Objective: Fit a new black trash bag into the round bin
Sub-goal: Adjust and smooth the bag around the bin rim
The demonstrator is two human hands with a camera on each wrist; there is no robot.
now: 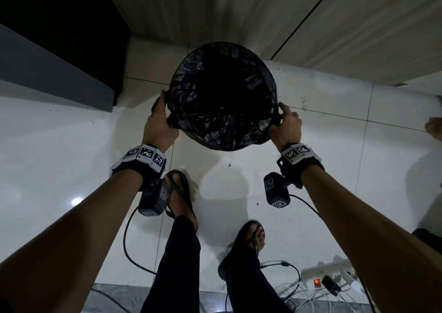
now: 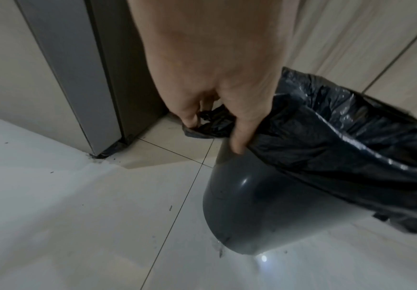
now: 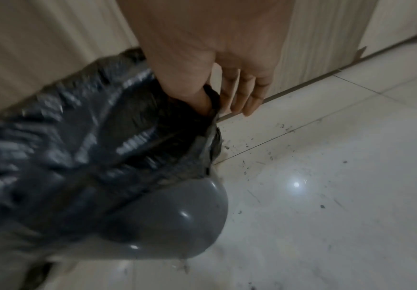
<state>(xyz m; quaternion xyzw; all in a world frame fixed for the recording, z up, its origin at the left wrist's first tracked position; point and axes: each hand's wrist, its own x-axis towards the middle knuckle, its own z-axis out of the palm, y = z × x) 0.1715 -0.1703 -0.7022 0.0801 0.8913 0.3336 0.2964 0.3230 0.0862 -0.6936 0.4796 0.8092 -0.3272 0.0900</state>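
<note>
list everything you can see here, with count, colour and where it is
trash bag: 1, black, lining the bin, edge folded over its rim
round bin: 1, grey, on the floor by the wall
floor: white tiles, specks of dirt
wall panels: beige, behind the bin
power strip: 1, white, red switch, lower right with cables
sandals: 2, black, on the feet
wrist cameras: 2, black
left hand: holds the bag's left edge
right hand: pinches the bag's right edge

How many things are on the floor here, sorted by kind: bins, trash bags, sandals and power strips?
Bins: 1, the round bin
Trash bags: 1, the black trash bag lining it
Sandals: 2
Power strips: 1
Total: 5
</note>
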